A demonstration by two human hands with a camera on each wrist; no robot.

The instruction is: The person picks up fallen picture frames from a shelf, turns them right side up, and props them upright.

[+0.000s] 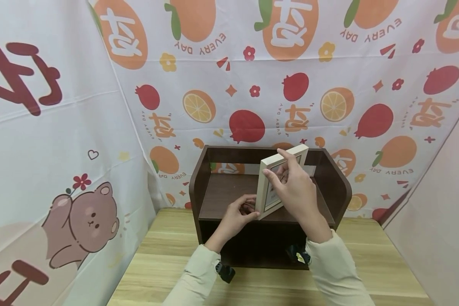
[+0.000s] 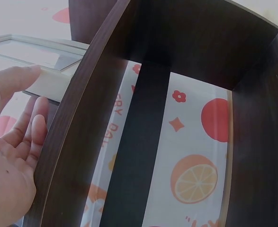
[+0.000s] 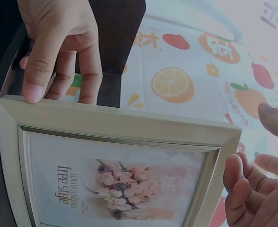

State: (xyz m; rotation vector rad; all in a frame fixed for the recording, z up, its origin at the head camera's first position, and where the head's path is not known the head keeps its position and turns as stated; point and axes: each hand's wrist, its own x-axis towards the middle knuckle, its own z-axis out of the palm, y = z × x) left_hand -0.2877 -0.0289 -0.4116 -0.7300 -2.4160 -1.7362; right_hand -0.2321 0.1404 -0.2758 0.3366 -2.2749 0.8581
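A cream picture frame (image 1: 260,189) stands tilted on the upper shelf of a dark brown desktop rack (image 1: 225,191). Behind its glass, the right wrist view shows a print of pink flowers (image 3: 124,184) and lettering. My left hand (image 1: 237,216) grips the frame's lower left edge, the thumb on the near side and the fingers behind. Up at the top, my right hand (image 1: 296,187) has its thumb and index finger spread by the upper corner. In the right wrist view, its loosely bent fingertips (image 3: 233,170) overlap the top edge and the thumb (image 3: 271,118) points away from the frame.
The rack stands on a light wood table (image 1: 168,242) against a fruit-printed cloth (image 1: 229,85). Raised side panels (image 1: 334,187) bound the shelf, and a dark open compartment (image 1: 260,244) lies below it. Another cloth with a bear (image 1: 88,221) hangs on the left.
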